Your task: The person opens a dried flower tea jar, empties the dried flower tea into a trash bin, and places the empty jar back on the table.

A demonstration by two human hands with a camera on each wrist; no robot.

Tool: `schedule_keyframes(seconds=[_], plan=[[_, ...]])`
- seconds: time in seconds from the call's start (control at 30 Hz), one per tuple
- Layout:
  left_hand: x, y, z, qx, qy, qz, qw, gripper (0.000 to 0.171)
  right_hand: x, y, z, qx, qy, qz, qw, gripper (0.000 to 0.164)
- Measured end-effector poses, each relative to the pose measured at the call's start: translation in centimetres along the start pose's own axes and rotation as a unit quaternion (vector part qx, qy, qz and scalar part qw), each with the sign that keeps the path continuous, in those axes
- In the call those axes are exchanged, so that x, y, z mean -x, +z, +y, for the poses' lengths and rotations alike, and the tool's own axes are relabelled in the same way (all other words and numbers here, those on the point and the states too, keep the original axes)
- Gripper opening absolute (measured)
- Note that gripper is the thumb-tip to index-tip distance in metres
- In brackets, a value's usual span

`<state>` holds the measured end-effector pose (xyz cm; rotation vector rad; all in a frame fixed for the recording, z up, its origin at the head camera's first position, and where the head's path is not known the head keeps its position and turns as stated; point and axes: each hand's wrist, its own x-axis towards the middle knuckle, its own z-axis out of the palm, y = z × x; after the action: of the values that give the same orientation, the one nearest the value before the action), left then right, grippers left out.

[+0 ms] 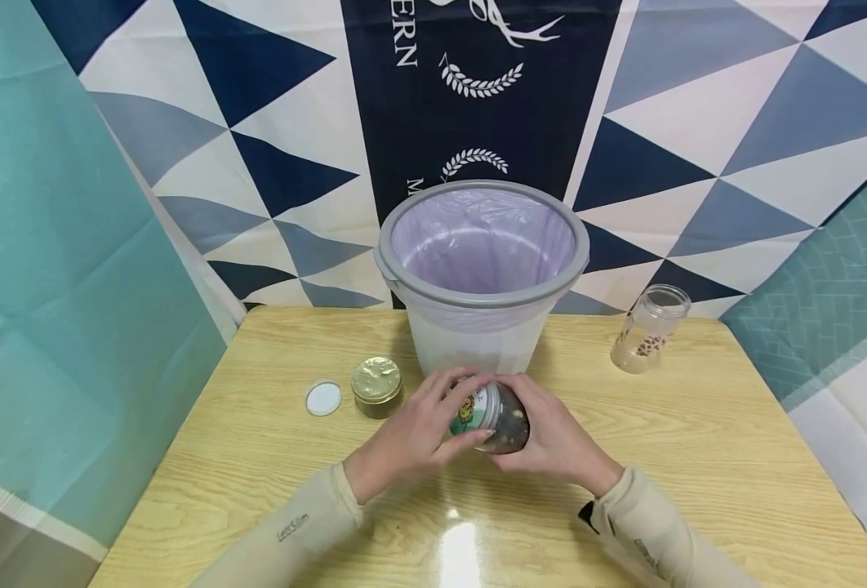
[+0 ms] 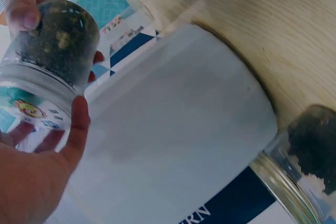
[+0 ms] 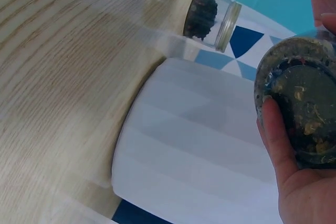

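Observation:
Both hands hold a clear jar (image 1: 509,422) of dark, flecked dry contents, tilted on its side in front of the bin. My right hand (image 1: 554,433) grips the jar's body near the base, its thumb along the bottom edge in the right wrist view. Around the lid (image 1: 472,411), which bears a green and white label with a small yellow figure, curl the fingers and thumb of my left hand (image 1: 419,429). The left wrist view shows that lid (image 2: 31,106) pointing down toward the left palm, with the dark contents (image 2: 60,40) packed toward the base.
Behind the hands stands a white bin with a grey rim (image 1: 397,269) and a lilac liner. Left of it are a gold-topped jar (image 1: 377,384) with dark contents and a small white disc (image 1: 323,398). A clear patterned bottle (image 1: 650,331) without a lid stands at the table's (image 1: 698,457) back right.

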<state>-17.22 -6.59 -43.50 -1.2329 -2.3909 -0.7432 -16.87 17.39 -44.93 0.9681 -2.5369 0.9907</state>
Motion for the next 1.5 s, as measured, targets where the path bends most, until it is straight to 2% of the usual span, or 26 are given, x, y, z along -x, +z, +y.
schedule_keyframes(seconds=[0.1,0.2,0.47,0.6,0.7,0.9,1.07,1.13,1.33,1.5], plan=[[0.0,0.0,0.0,-0.001,-0.02,0.001,0.9998,0.065,-0.2,0.1,0.0,0.004,0.001,-0.003,1.0,0.092],[0.2,-0.3,-0.1,-0.005,-0.014,-0.011,0.9998,0.068,-0.3,0.1,0.1,0.003,0.003,-0.007,1.0,0.091],[0.7,-1.4,-1.1,-0.002,0.082,-0.067,0.9944,0.068,0.1,0.1,0.1,-0.01,0.0,-0.016,1.0,0.094],[0.7,-1.4,-1.4,-0.016,0.105,-0.075,0.9915,0.068,0.3,0.1,-0.1,-0.021,0.002,-0.022,1.0,0.094],[0.4,-1.2,-1.3,-0.028,0.098,-0.068,0.9925,0.068,0.4,0.0,-0.2,-0.019,0.011,-0.019,1.0,0.092],[0.0,-0.9,-0.7,-0.014,0.042,-0.048,0.9978,0.074,0.4,-0.2,-0.2,0.0,0.018,-0.015,1.0,0.094],[0.0,-0.9,-0.4,-0.008,0.013,-0.058,0.9982,0.074,0.5,-0.2,0.0,0.003,0.015,-0.02,1.0,0.094],[0.2,-1.0,-0.5,-0.009,0.024,-0.061,0.9978,0.075,0.6,-0.2,0.1,0.0,0.015,-0.021,1.0,0.093],[0.5,-1.7,-1.0,-0.011,0.108,-0.052,0.9928,0.075,0.6,-0.2,0.1,-0.01,0.016,-0.024,1.0,0.095],[0.5,-1.8,-1.3,-0.009,0.126,-0.065,0.9898,0.072,0.7,-0.1,0.3,-0.015,0.011,-0.027,0.999,0.095]])
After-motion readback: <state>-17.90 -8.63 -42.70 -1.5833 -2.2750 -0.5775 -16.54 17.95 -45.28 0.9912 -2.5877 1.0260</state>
